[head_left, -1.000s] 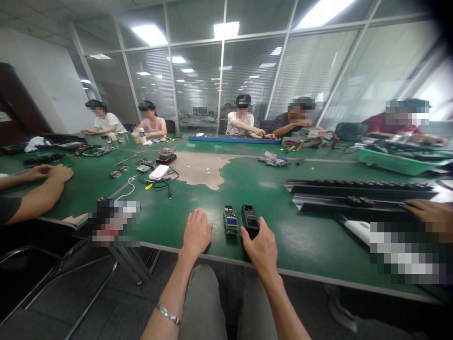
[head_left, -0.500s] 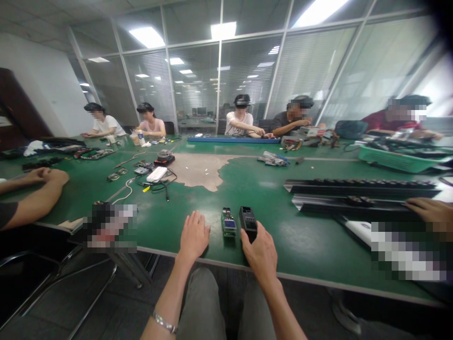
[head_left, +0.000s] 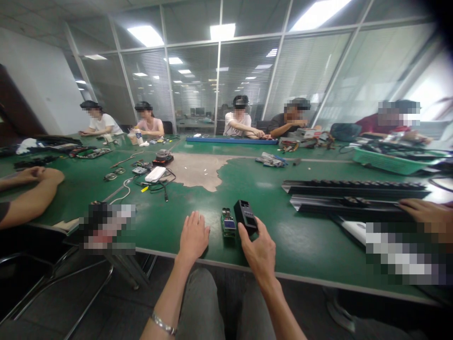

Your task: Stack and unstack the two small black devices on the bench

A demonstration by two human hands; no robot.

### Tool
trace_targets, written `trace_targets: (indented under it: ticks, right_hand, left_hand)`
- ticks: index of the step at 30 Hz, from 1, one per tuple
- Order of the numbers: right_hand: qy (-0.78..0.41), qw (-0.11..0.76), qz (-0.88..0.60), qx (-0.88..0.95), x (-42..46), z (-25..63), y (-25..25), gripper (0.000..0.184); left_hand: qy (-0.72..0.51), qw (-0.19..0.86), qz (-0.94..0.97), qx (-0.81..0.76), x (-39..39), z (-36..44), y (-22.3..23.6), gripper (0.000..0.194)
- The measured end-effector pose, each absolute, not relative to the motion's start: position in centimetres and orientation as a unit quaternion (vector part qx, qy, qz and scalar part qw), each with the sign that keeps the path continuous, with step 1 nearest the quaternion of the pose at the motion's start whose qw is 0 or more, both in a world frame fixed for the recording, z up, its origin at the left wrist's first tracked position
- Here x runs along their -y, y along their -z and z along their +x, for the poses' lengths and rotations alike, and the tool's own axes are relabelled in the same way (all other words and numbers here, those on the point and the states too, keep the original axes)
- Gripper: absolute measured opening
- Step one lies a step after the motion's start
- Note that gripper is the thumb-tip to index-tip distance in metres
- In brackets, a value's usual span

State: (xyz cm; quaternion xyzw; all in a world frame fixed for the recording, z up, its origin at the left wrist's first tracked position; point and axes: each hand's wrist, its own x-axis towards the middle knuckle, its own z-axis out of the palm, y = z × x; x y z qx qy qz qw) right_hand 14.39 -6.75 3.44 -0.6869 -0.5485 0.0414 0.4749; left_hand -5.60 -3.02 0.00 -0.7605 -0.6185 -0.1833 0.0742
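In the head view, my right hand (head_left: 260, 244) grips the near end of a black plastic housing (head_left: 245, 216), thumb on its left side and fingers on its right. The housing has rectangular cut-outs in its top face and tilts a little to the left. Just left of it a green circuit board (head_left: 228, 226) with a small blue-dark screen lies on the table. My left hand (head_left: 194, 236) rests flat on the green tabletop (head_left: 276, 250) near the front edge, fingers stretched out, holding nothing. It is apart from the board.
Black metal rails (head_left: 347, 204) lie to the right, by another person's hand (head_left: 426, 215). A white device with a cable (head_left: 155, 174) sits ahead on the left. A green basket (head_left: 396, 162) stands far right. Several people sit around the table.
My right hand has tilted the black housing to the left, and its far end has moved up and toward the circuit board. My left hand stays in place.
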Motion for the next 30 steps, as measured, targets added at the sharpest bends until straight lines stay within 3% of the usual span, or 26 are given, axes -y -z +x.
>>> trace_targets:
  ticks: [13, 30]
  right_hand:
    - [-0.008, 0.4, -0.684, 0.61, 6.2, 10.3, -5.1, 0.058]
    - [0.018, 0.313, -0.715, 0.625, 6.7, 10.0, -3.2, 0.061]
  left_hand:
    - [0.187, 0.064, -0.76, 0.62, 3.0, -5.7, -0.2, 0.048]
    - [0.184, 0.067, -0.762, 0.618, 3.0, -5.7, -0.2, 0.048]
